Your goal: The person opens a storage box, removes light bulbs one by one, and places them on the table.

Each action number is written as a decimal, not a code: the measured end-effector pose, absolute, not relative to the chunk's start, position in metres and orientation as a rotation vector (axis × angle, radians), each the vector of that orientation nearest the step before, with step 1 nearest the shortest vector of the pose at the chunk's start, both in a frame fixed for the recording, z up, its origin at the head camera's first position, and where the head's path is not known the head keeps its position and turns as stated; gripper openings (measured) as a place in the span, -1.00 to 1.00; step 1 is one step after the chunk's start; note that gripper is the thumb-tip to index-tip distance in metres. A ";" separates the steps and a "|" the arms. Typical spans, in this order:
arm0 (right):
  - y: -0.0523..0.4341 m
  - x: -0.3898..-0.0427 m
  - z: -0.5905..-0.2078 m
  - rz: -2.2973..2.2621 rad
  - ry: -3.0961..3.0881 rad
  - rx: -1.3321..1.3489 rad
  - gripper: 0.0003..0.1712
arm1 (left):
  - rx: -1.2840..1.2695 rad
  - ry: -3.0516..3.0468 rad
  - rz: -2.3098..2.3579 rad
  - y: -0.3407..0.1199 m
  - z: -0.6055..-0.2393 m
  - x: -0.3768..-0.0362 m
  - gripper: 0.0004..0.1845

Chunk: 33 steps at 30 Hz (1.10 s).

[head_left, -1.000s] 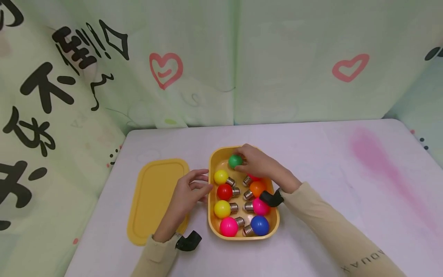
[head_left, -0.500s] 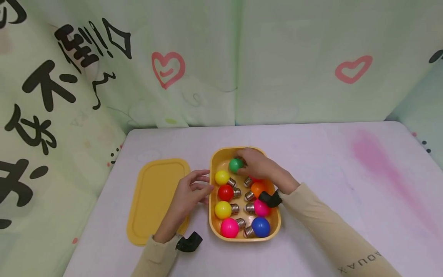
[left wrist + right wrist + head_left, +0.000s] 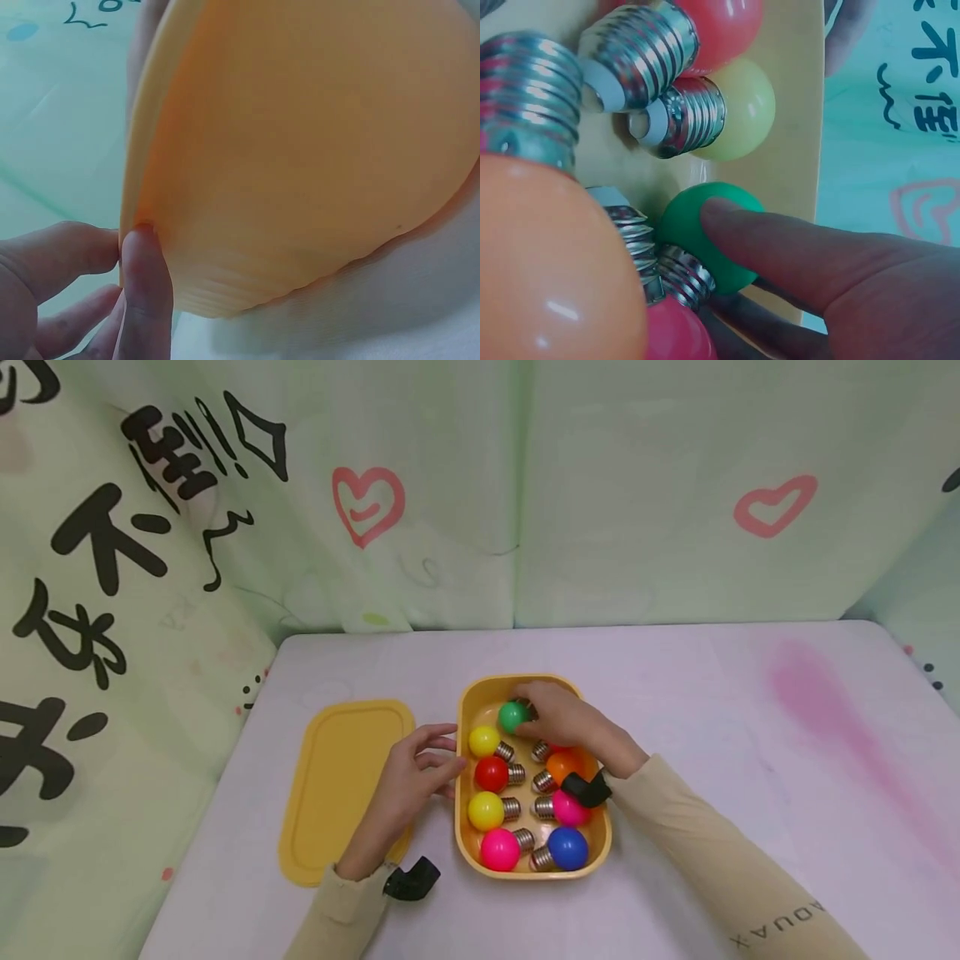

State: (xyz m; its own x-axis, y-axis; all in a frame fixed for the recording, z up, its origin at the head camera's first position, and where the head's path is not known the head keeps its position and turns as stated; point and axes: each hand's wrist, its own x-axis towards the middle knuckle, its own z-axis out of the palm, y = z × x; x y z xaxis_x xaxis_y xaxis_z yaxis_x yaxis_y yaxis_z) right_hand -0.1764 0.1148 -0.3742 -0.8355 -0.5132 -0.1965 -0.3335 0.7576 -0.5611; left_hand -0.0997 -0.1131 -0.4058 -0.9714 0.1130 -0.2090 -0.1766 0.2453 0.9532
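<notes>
A yellow plastic box (image 3: 468, 862) holds several toy light bulbs with coloured round heads and silver screw bases. My right hand (image 3: 562, 720) reaches into its far end and pinches a green bulb (image 3: 705, 225); in the right wrist view the thumb lies on its round head and other fingers are behind it. At the box's left wall, my left hand (image 3: 408, 777) holds the rim between its fingertips, as the left wrist view shows. Along the left side lie a yellow bulb (image 3: 483, 741), a red bulb (image 3: 491, 774) and more; an orange bulb (image 3: 562, 767) is at right.
A flat yellow lid (image 3: 341, 785) lies on the table to the left, partly under my left forearm. The white table (image 3: 712, 710) has a pink smear at right. A printed curtain (image 3: 630, 485) hangs behind and at the left.
The right hand has lowered slightly within the box, keeping the green bulb in its fingers. My left hand stays at the rim. The head view has shifted a little.
</notes>
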 end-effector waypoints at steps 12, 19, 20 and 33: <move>0.119 -0.170 -0.366 -0.890 2.594 -0.593 -0.54 | -0.078 2.287 1.790 -0.113 -0.405 -0.099 -0.47; 0.122 -0.165 -0.355 -0.855 2.615 -0.571 -0.52 | -0.080 2.290 1.786 -0.113 -0.405 -0.100 -0.48; 0.122 -0.164 -0.353 -0.843 2.623 -0.577 -0.53 | -0.081 2.288 1.787 -0.113 -0.405 -0.100 -0.48; 0.146 -0.153 -0.344 -0.888 2.722 -0.621 -0.46 | -0.049 2.283 1.798 -0.117 -0.408 -0.101 -0.50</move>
State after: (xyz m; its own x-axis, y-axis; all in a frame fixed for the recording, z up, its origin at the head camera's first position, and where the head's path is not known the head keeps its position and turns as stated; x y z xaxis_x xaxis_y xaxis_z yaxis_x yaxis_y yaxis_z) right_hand -0.1527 0.1456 -0.3440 -0.8888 -0.4532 -0.0685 -0.3257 0.7296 -0.6013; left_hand -0.1014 -0.1167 -0.4082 -0.9718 0.1182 -0.2038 -0.1705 0.2443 0.9546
